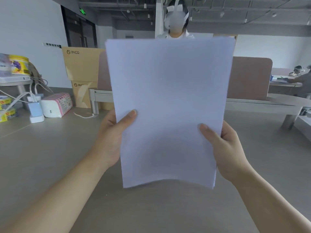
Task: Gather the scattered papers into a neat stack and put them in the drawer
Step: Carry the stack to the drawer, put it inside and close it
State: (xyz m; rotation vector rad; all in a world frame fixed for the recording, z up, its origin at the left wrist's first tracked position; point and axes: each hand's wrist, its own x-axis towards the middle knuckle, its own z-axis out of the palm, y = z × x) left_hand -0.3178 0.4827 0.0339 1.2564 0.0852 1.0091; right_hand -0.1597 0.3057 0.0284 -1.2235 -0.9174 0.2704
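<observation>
Now gathered: papers (170, 105) upright above desk (42, 157), my left hand (111, 138) and right hand (225, 148) clamped on their side edges. Drawer unseen; stowing remains.

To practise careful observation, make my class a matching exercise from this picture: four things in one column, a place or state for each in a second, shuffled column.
Things:
1. paper stack
2. tissue pack
3. cardboard box
4. yellow tub

Places or states:
A. on the desk, far left, by the chargers
B. held upright in both hands
C. on a raised shelf at the left edge
D. standing behind the desk, printed PICO

Pairs: 1-B, 2-A, 3-D, 4-C
</observation>
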